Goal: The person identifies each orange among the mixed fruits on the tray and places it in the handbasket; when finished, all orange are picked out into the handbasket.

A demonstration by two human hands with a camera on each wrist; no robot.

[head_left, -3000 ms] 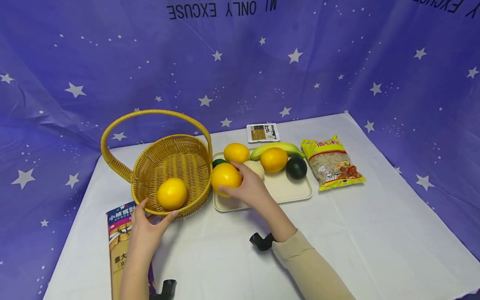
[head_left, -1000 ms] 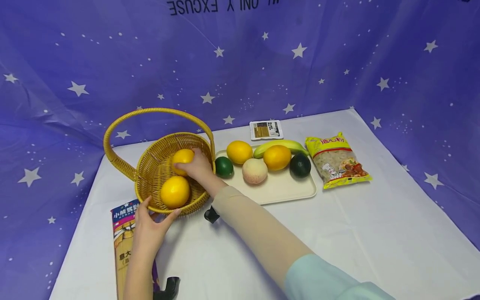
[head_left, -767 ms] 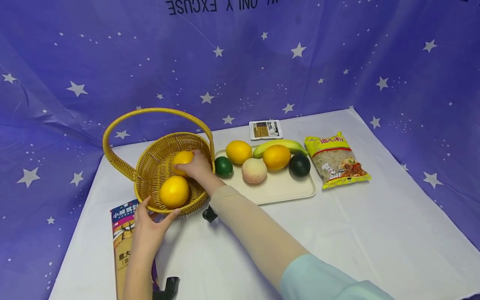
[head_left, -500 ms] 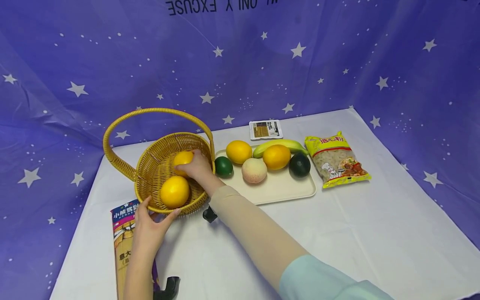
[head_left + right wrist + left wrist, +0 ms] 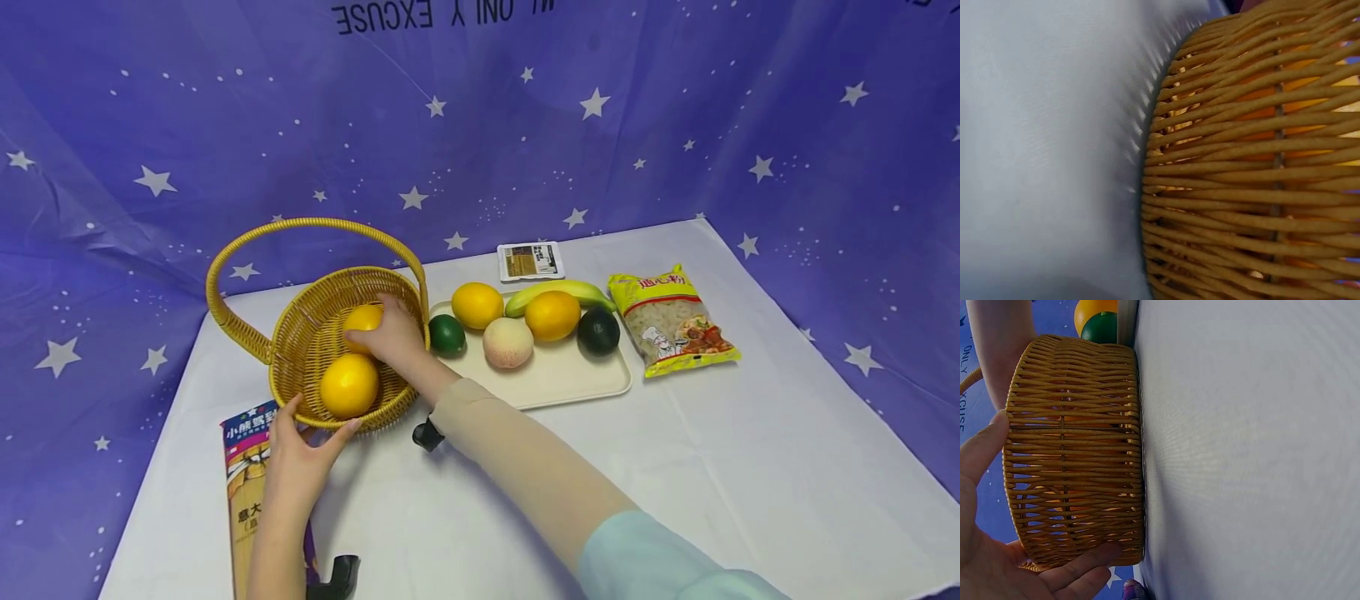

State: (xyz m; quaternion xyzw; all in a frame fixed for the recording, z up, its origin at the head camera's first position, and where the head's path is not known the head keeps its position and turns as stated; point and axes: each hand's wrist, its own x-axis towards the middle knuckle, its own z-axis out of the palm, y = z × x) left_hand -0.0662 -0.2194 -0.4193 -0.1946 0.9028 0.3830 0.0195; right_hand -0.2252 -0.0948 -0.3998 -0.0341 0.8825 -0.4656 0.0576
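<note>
A yellow-brown wicker basket point(image 5: 307, 358) with a tall hoop handle stands at the left of the table. My left hand point(image 5: 296, 458) steadies it at the front rim, thumb and fingers spread along the wall; in the left wrist view, the fingers reach along its woven side. Inside, an orange point(image 5: 349, 386) lies near the front. Behind it, my right hand point(image 5: 396, 337) reaches over the right rim and holds another orange point(image 5: 362, 327) low in the basket, thumb across its near side; the fingertips are hidden. The right wrist view is mostly filled by the basket's wall.
Right of the basket, a cream tray point(image 5: 558, 387) holds a green fruit point(image 5: 447, 335), two yellow-orange fruits, a peach point(image 5: 508, 343), a banana point(image 5: 562, 292) and an avocado point(image 5: 598, 332). Nearby lie a pasta bag point(image 5: 675, 325), a small packet point(image 5: 531, 262) and a spaghetti pack point(image 5: 247, 492).
Over three seconds my right hand has carried the orange from above the tray leftward into the basket. Lately the hand has shifted only slightly. The left hand stays on the rim.
</note>
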